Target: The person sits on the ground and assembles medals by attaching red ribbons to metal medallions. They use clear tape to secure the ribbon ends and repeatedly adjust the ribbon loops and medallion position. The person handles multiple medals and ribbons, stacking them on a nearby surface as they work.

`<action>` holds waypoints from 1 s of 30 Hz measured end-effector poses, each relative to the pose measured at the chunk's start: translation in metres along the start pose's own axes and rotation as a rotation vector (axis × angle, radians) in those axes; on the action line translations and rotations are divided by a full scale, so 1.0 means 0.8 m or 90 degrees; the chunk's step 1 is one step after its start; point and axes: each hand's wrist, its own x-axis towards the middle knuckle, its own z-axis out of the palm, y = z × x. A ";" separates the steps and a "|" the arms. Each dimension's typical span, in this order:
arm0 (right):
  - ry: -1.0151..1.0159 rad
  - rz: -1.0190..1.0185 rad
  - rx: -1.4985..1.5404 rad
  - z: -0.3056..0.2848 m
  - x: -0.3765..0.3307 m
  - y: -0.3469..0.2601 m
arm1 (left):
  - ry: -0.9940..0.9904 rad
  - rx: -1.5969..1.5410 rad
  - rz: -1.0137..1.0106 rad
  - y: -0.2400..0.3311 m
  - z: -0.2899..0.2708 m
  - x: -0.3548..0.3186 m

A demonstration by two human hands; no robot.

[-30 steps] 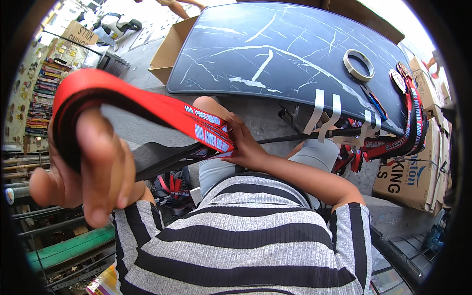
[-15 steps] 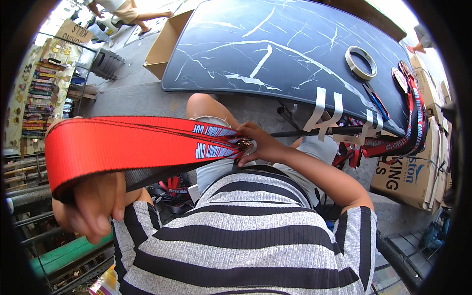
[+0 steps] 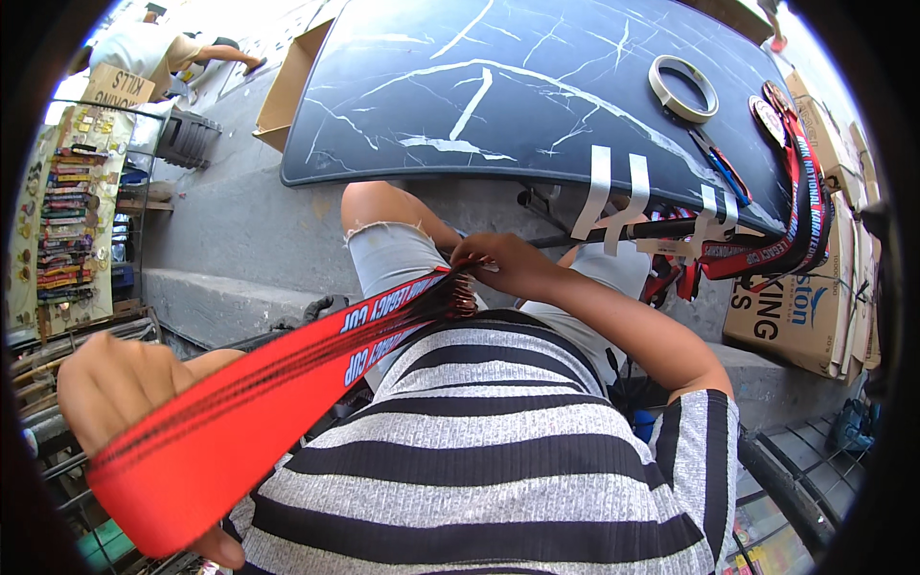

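Note:
A stack of red medal ribbons (image 3: 240, 446) with printed blue-black ends stretches across my lap in a long loop. My left hand (image 3: 125, 393) is at the loop's far left end, with the fingers curled and partly hidden behind the red band; a thumb or fingertip shows beneath it. At the other end, my right hand (image 3: 517, 268) pinches the gathered ribbon ends, above my lap. Bunched metal pieces (image 3: 464, 295) show just below its fingers; whether they are clips or medal rims I cannot make out.
A dark marble-patterned table (image 3: 402, 115) stands ahead, bearing a tape roll (image 3: 682, 88), scissors (image 3: 721, 171) and medals (image 3: 767, 120) with hanging ribbons. Tape strips (image 3: 594, 196) hang from its near edge. Cardboard boxes (image 3: 795, 321) stand right; a display rack (image 3: 77, 220) stands left. A person (image 3: 144, 53) is far left.
My left hand has turned and its end of the ribbon loop has swung downward, twisting the band. My right hand keeps its pinch and has shifted slightly. The far-left person has changed posture.

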 end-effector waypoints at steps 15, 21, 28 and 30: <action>-0.165 -0.054 -0.051 0.016 -0.010 0.007 | -0.194 0.127 0.167 -0.019 0.009 0.006; -0.258 0.098 0.045 -0.004 0.003 -0.002 | -0.237 0.170 0.160 -0.021 0.006 -0.003; -0.230 0.309 0.152 -0.012 0.018 -0.007 | -0.250 0.185 0.150 -0.014 0.006 -0.008; -0.125 0.076 0.049 0.007 0.026 0.003 | -0.242 0.188 0.153 -0.015 0.008 -0.009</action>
